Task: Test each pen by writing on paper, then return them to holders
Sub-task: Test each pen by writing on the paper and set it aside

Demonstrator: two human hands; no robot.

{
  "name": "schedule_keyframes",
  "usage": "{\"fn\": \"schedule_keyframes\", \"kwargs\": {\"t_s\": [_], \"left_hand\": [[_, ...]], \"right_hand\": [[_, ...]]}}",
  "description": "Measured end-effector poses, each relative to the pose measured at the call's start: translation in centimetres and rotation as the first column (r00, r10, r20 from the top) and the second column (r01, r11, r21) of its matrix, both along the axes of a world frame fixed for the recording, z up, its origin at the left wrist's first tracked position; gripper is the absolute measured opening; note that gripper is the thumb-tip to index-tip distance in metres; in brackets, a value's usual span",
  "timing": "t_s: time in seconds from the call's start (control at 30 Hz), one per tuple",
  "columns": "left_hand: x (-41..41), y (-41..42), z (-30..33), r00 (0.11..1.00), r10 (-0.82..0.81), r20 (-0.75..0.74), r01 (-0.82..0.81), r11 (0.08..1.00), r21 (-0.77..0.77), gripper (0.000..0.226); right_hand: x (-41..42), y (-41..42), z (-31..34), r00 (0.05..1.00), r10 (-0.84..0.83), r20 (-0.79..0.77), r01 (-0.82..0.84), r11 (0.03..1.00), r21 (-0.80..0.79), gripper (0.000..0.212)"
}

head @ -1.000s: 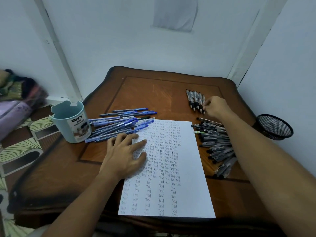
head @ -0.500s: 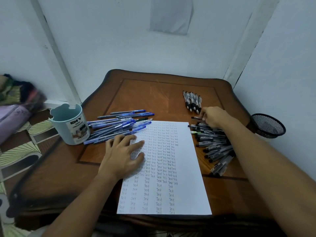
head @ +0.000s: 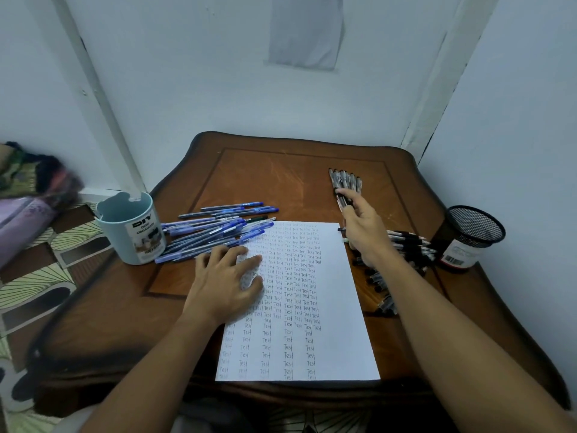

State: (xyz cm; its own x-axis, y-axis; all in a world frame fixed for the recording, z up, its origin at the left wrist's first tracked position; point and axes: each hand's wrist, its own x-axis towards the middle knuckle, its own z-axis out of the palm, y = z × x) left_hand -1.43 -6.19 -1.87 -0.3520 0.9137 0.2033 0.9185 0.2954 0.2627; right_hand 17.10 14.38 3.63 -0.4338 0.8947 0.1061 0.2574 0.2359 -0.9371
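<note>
The right hand (head: 363,228) pinches a black pen (head: 343,200), now raised off the heap of black pens (head: 402,245) by the tabletop's right edge that it touched a moment ago; the pen's long axis runs toward the far edge. The left hand (head: 226,281) stays flat, fingers spread, on the paper (head: 327,307). The blue cup (head: 131,231) near the left edge looks empty; the mesh holder (head: 468,235) at the right edge hides its contents.

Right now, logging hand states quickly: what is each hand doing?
Left hand: open, flat on the paper.
Right hand: holding a black pen.
</note>
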Motion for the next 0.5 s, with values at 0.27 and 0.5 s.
{"fn": "schedule_keyframes", "kwargs": {"t_s": [0.27,0.5], "left_hand": [[0.1,0.0,-0.1,1.000,0.001,-0.017,-0.001,1.000,-0.003,0.071],[0.3,0.1,0.1,1.000,0.004,-0.012,-0.004,1.000,0.003,0.071]], "right_hand": [[-0.3,-2.8,0.5,0.907,-0.169,-0.387,-0.002,0.915,-0.403,0.014],[0.5,-4.4,-2.2,0.967,-0.111,-0.227,0.045,0.960,-0.278,0.022]]}}
